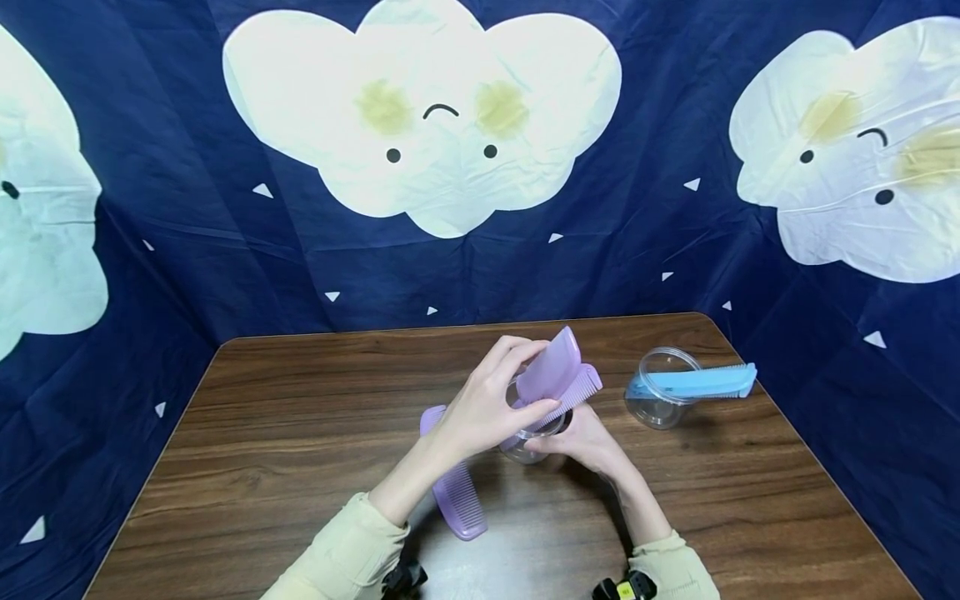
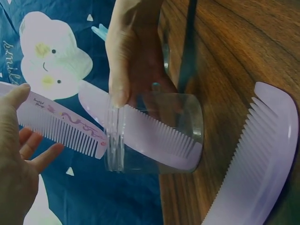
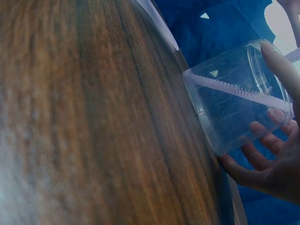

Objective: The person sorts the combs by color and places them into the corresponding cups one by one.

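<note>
Head view: wooden table [image 1: 285, 433], cloud-print backdrop [image 1: 420, 125]; left hand [image 1: 480, 408] pinches purple comb [image 1: 551, 371], right hand [image 1: 581, 442] grips clear cup [image 1: 528, 446].

Left hand [image 1: 480, 408] raised with fingers pinched, right hand [image 1: 581, 442] lower, its grip curled.

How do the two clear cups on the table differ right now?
The near cup is gripped by the right hand; the far cup stands free. The near cup holds a purple comb, and the left hand holds another purple comb over it; a blue comb rests across the far cup. Both are clear plastic.
</note>
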Action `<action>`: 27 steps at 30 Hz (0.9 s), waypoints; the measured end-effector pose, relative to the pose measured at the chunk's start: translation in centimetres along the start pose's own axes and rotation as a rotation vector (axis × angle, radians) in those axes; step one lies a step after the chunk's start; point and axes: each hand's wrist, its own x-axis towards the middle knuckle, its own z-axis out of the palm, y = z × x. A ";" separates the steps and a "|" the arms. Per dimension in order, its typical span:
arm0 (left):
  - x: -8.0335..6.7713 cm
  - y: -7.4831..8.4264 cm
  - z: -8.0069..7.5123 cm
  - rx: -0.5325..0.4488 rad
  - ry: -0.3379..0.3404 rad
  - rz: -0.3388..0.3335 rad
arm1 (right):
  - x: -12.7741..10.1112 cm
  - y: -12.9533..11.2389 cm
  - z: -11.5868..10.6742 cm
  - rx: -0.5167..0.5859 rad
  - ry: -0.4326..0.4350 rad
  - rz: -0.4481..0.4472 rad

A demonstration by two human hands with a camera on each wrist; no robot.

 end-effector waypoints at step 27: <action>-1.2 -2.0 0.4 0.090 -0.070 -0.012 | 0.4 0.1 0.0 -0.043 0.010 -0.102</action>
